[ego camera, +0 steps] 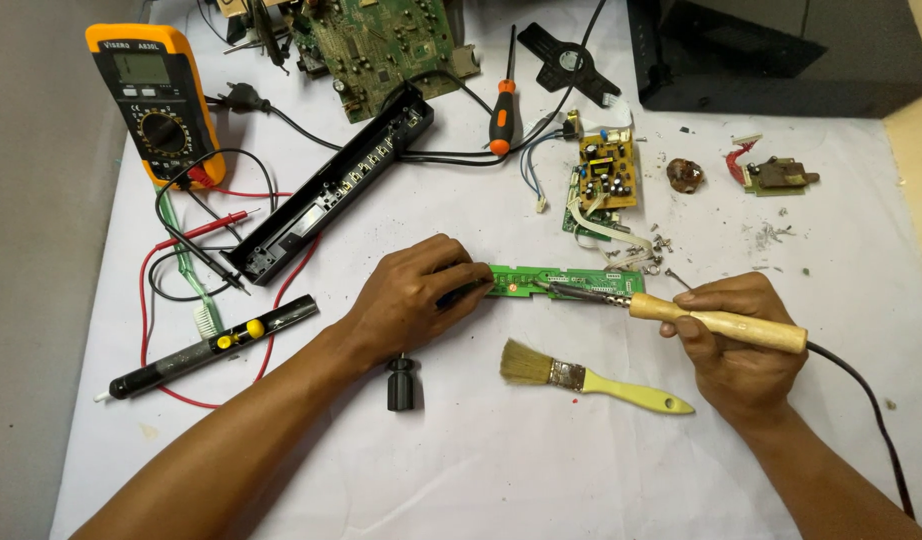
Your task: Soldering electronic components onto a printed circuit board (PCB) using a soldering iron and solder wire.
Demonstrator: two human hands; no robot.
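left hand [416,295] grip pinching green strip board [566,281], seemingly | right hand [733,345] grip clenching soldering iron [681,315]

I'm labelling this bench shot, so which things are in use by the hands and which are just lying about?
In use:
left hand on the narrow green board
right hand holding the soldering iron

Lying about:
multimeter
yellow-handled brush
orange screwdriver
black desoldering pump
small yellow board

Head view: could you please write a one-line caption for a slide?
Left hand steadies a narrow green circuit board while right hand holds a wooden-handled soldering iron to it.
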